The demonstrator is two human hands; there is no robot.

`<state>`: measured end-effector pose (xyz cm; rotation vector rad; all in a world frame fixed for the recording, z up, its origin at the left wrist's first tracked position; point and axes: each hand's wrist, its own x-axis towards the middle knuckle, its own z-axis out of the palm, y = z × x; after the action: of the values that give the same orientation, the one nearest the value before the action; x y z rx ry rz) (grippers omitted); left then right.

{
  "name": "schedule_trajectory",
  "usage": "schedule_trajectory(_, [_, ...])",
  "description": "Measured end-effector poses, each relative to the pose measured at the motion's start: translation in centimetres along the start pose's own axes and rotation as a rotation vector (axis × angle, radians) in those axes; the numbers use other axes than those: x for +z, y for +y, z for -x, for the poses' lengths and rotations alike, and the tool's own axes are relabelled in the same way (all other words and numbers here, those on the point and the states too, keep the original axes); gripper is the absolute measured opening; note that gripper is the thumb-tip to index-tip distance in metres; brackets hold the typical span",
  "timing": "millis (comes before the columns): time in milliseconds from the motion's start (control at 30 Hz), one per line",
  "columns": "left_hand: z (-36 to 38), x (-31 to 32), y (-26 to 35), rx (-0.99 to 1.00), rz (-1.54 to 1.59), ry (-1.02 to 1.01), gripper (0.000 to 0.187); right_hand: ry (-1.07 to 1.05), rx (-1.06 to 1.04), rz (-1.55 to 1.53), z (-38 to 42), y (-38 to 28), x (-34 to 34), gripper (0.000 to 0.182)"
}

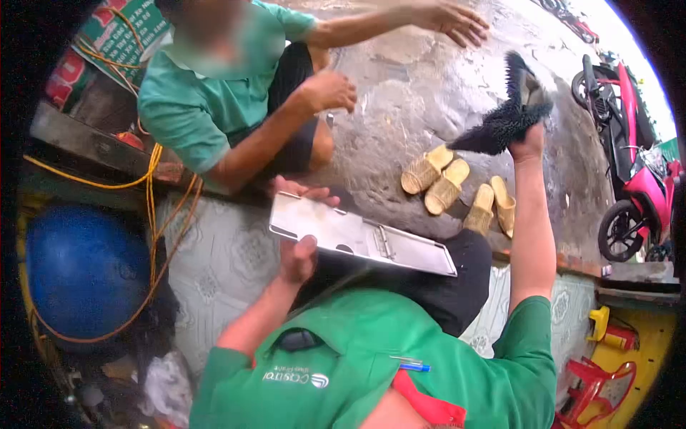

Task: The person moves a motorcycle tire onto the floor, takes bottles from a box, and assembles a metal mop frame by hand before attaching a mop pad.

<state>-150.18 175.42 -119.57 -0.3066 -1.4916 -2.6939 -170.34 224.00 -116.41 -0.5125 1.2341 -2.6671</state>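
My left hand grips a flat, white rectangular panel near its left end. The thumb lies at the near edge, and fingers show past the far edge. Dark corner pieces and a slotted section are visible on the panel, which lies above my dark-trousered legs. Out to the right, my right hand is raised and closed around a black, shaggy-textured cloth, whose ends flare out. The cloth is well apart from the panel.
A co-worker in a green shirt crouches across to the left, both hands raised. Woven slippers stand on the wet concrete. A pink motorbike is at right. An orange hose hangs by a blue rounded object. A red frame lies lower right.
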Motion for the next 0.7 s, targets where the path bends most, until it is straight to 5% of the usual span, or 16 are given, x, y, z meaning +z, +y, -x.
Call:
schedule_trajectory(100, [-0.1, -0.5, 0.3, 0.033, -0.035, -0.047, 0.114, 0.373, -0.286, -0.237, 3.3, 3.2, 4.6, 0.038])
schedule_trajectory(267, [0.4, 0.7, 0.2, 0.014, -0.05, 0.008, 0.117, 0.333, -0.142, -0.237, 6.3, 6.9, 7.3, 0.038])
schedule_trajectory(333, [0.6, 1.0, 0.1, 0.039, -0.07, -0.012, 0.119, 0.6, -0.108, 0.485, 6.9, 9.7, 1.8, 0.038])
schedule_trajectory(500, [1.3, 1.6, -0.1, 0.068, -0.061, 0.062, 0.12, 0.627, -0.075, 1.094, 7.5, 10.6, 8.0, 0.034])
schedule_trajectory(533, [1.0, 1.5, 0.0, 0.062, -0.042, 0.029, 0.12, 0.478, -0.029, 0.563, 7.0, 9.3, 11.4, 0.023])
schedule_trajectory(600, [1.6, 0.6, 0.3, 0.046, -0.047, 0.03, 0.121, 0.326, 0.06, 0.005, 6.0, 8.8, 16.3, 0.014])
schedule_trajectory(700, [1.3, -0.3, -0.1, 0.003, -0.06, -0.086, 0.119, 0.321, 0.156, 0.388, 4.4, 7.9, 20.7, 0.014])
